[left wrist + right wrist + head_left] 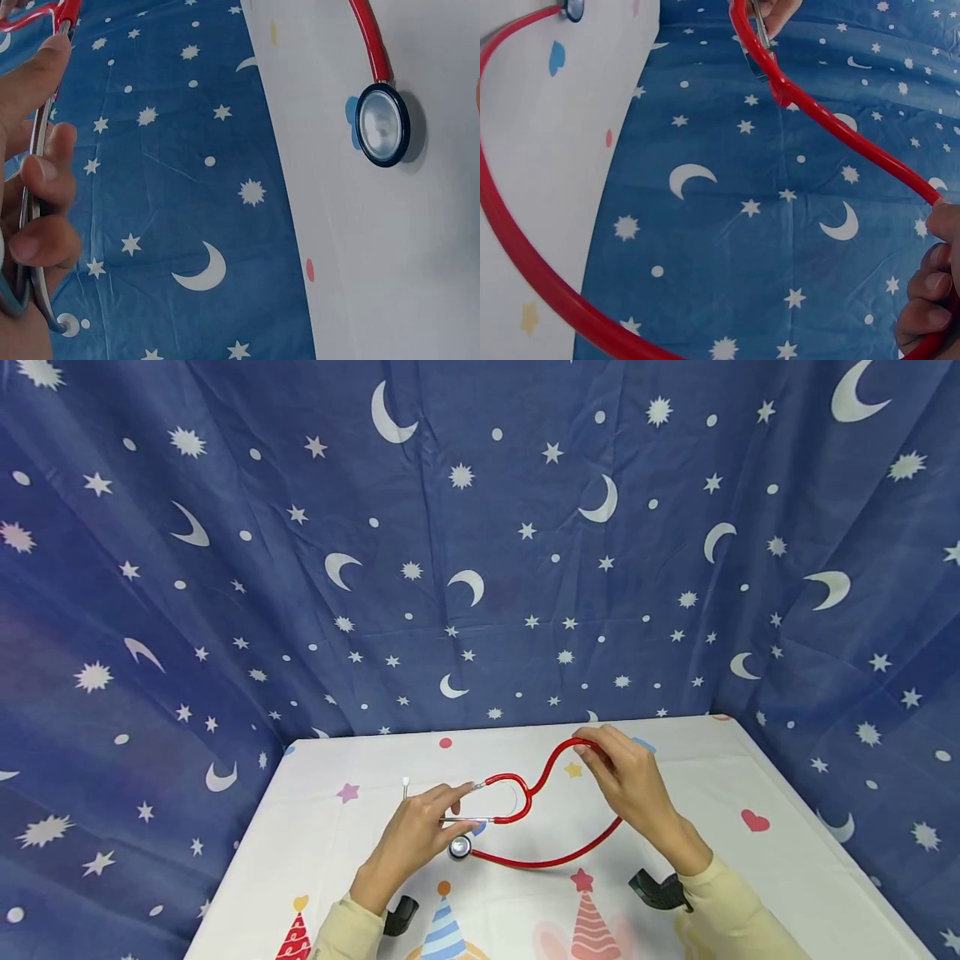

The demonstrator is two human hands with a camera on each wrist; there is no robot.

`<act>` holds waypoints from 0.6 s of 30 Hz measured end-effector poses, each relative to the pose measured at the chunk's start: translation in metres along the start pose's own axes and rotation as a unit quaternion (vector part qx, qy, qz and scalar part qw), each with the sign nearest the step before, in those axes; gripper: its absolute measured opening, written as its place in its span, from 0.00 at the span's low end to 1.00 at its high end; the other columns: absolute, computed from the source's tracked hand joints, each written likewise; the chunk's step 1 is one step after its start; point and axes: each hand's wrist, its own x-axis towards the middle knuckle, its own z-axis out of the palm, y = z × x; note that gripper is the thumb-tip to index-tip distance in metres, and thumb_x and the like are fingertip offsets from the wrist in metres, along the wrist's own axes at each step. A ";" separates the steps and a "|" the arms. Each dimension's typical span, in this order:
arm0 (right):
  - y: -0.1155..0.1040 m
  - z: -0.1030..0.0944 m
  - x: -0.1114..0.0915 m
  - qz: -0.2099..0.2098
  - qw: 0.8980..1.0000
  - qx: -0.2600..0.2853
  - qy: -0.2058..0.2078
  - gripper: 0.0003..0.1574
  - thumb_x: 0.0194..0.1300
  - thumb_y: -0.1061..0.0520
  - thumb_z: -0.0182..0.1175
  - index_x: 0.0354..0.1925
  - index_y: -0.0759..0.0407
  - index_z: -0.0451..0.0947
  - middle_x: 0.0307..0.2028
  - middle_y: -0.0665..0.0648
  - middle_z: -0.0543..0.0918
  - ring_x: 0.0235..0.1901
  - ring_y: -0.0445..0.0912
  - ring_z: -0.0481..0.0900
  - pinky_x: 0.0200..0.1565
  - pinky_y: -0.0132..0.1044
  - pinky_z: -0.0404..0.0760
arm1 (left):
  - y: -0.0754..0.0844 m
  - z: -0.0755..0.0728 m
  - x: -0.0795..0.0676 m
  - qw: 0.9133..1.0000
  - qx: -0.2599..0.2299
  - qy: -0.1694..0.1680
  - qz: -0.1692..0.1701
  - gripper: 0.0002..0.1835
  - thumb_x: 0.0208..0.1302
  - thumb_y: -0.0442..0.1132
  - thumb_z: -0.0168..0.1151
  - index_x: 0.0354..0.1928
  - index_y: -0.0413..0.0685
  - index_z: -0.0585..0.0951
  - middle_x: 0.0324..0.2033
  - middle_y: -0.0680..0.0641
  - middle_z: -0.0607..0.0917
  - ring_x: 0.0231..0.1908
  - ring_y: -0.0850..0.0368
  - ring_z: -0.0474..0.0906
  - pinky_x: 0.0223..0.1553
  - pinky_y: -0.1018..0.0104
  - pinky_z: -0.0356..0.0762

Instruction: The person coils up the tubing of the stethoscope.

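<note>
A stethoscope with red tubing [536, 864] is held between both hands above the table. My left hand [420, 827] grips its metal ear tubes [37, 142], fingers curled round them. In the head view a white eartip [406, 782] pokes out past that hand. My right hand [630, 781] pinches the red tubing near its bend, and from there the tube loops down and back left. At its end the round chest piece [381, 125] hangs low by the tabletop, just below the left hand; whether it touches the cloth I cannot tell.
A white tablecloth [322, 827] printed with party hats, stars and hearts covers the table. Behind and at both sides hangs a blue curtain [480, 610] with moons and stars. Dark wrist mounts [658, 891] sit under the forearms.
</note>
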 end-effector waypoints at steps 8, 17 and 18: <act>-0.005 0.002 0.012 -0.032 0.999 0.029 -0.003 0.14 0.58 0.65 0.68 0.44 0.58 0.82 0.25 0.46 0.75 0.23 0.34 0.64 0.26 0.20 0.64 | 0.007 0.000 0.002 0.999 -0.035 -0.018 0.018 0.29 0.52 0.49 0.75 0.56 0.48 0.82 0.26 0.58 0.79 0.21 0.74 0.61 0.24 0.85 0.60; -0.012 0.014 0.022 -0.068 0.996 0.064 -0.007 0.07 0.67 0.57 0.62 0.43 0.58 0.81 0.24 0.48 0.73 0.23 0.35 0.64 0.25 0.20 0.65 | 0.017 0.003 0.008 0.997 -0.046 -0.049 0.025 0.28 0.57 0.53 0.71 0.56 0.49 0.82 0.27 0.55 0.81 0.22 0.72 0.66 0.24 0.85 0.62; -0.013 0.015 0.022 -0.069 0.995 0.065 -0.010 0.07 0.67 0.58 0.62 0.43 0.58 0.81 0.24 0.48 0.73 0.23 0.35 0.64 0.25 0.20 0.65 | 0.018 0.004 0.008 0.997 -0.046 -0.050 0.024 0.28 0.57 0.54 0.71 0.56 0.49 0.82 0.27 0.55 0.81 0.22 0.72 0.65 0.25 0.85 0.62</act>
